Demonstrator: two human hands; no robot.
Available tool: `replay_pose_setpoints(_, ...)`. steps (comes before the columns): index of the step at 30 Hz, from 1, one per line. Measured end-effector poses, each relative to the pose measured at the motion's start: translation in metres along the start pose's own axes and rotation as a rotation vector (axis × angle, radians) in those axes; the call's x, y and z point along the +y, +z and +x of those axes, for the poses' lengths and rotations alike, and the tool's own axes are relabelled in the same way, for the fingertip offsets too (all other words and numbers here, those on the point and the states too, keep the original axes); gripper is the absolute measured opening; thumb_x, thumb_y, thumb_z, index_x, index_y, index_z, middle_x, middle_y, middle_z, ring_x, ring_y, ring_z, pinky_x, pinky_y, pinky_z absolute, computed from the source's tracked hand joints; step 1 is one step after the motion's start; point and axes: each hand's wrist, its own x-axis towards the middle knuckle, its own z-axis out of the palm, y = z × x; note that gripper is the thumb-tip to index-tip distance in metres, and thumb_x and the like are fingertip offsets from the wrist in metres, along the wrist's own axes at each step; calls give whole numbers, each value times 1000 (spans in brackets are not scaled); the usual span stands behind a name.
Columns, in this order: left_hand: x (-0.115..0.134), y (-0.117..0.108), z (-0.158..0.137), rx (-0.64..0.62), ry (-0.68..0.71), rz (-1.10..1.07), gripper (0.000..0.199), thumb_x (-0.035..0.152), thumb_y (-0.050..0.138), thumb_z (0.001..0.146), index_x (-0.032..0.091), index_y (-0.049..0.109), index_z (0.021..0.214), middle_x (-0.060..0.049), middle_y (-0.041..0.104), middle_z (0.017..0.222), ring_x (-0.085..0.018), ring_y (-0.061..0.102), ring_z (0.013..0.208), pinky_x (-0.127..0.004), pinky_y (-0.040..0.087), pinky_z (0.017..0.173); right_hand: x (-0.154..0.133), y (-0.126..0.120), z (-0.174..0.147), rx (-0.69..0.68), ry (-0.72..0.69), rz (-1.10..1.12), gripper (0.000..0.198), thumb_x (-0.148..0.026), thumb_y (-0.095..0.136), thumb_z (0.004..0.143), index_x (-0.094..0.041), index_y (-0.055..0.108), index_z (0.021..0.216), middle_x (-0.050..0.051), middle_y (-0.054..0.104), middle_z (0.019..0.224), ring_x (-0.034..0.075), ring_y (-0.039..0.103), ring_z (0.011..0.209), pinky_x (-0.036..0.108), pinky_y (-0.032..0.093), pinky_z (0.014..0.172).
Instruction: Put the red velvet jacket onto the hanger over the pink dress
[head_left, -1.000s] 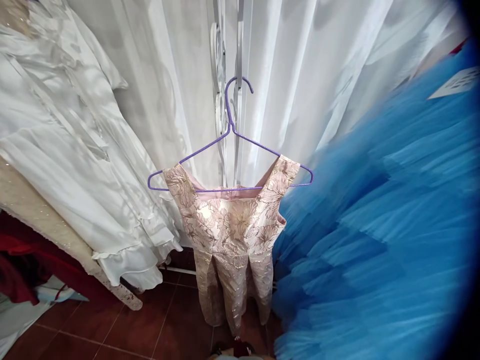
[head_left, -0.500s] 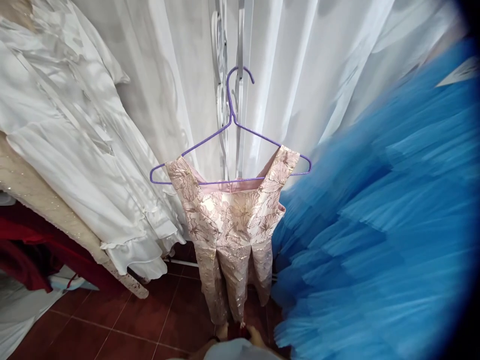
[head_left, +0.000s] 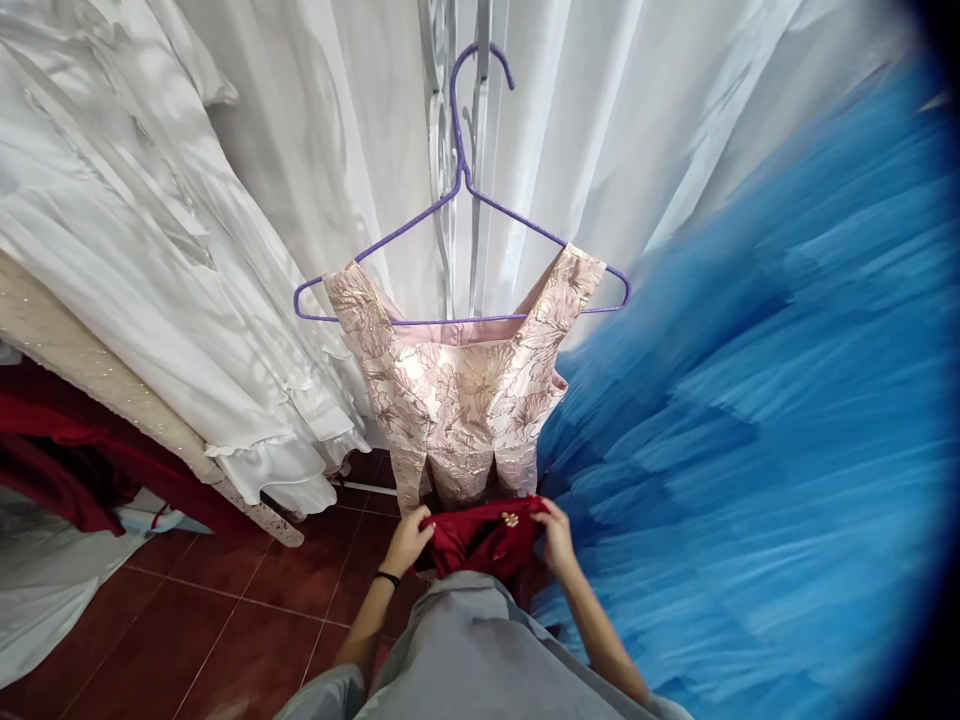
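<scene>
Above red floor tiles (head_left: 202, 615), before white curtains (head_left: 592, 150), our left hand (head_left: 407, 543) and right hand (head_left: 557, 540) stretch a red garment (head_left: 486, 540), fingers (head_left: 422, 519) clamped on its edge.

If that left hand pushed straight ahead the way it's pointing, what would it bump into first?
Probably the hanging floral dress, beyond the red cloth that the left hand holds; depth is hard to judge.
</scene>
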Motion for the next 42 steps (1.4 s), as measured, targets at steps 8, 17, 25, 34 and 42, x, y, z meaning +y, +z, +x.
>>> replay_pose_setpoints(8, 111, -125, -44, 591, 553, 231, 13, 34, 65, 84, 25, 68, 93, -6, 74, 96, -24, 67, 90, -47, 38, 107, -199, -102, -3, 540, -463, 522, 19, -15, 57, 45, -25, 68, 57, 3, 66, 68, 23, 61, 69, 43, 50, 75)
replay_pose_setpoints(17, 100, -133, -20, 140, -45, 589, 33, 13, 43, 86, 17, 68, 106, -15, 74, 93, -30, 70, 88, -37, 49, 76, -214, -124, -2, 511, -539, 97, 16, -12, 60, 59, -21, 73, 59, 12, 75, 97, 30, 69, 86, 47, 53, 81)
replay_pose_setpoints(25, 132, -223, -49, 903, 242, -60, 28, 17, 57, 68, 19, 66, 94, -3, 68, 88, -18, 61, 77, -28, 50, 72, -207, -110, 21, 345, -706, -154, 36, -22, 60, 73, -22, 72, 106, 12, 73, 108, 26, 71, 94, 38, 55, 83)
replay_pose_setpoints(34, 96, -243, -72, 352, -115, -822, 23, 14, 69, 53, 18, 55, 69, 5, 58, 59, -9, 52, 50, -18, 41, 47, -154, 10, 19, -715, -486, -952, 26, -18, 56, 79, -21, 70, 101, 11, 73, 102, 28, 69, 94, 34, 50, 80)
replay_pose_setpoints(42, 101, -237, -110, 626, -224, -916, 54, 21, 71, 51, 23, 53, 102, 5, 63, 63, -13, 57, 50, -23, 45, 47, -167, 176, -5, -1012, -593, -290, 92, -15, 73, 64, -13, 31, 146, 19, 42, 150, 27, 46, 135, 37, 41, 109)
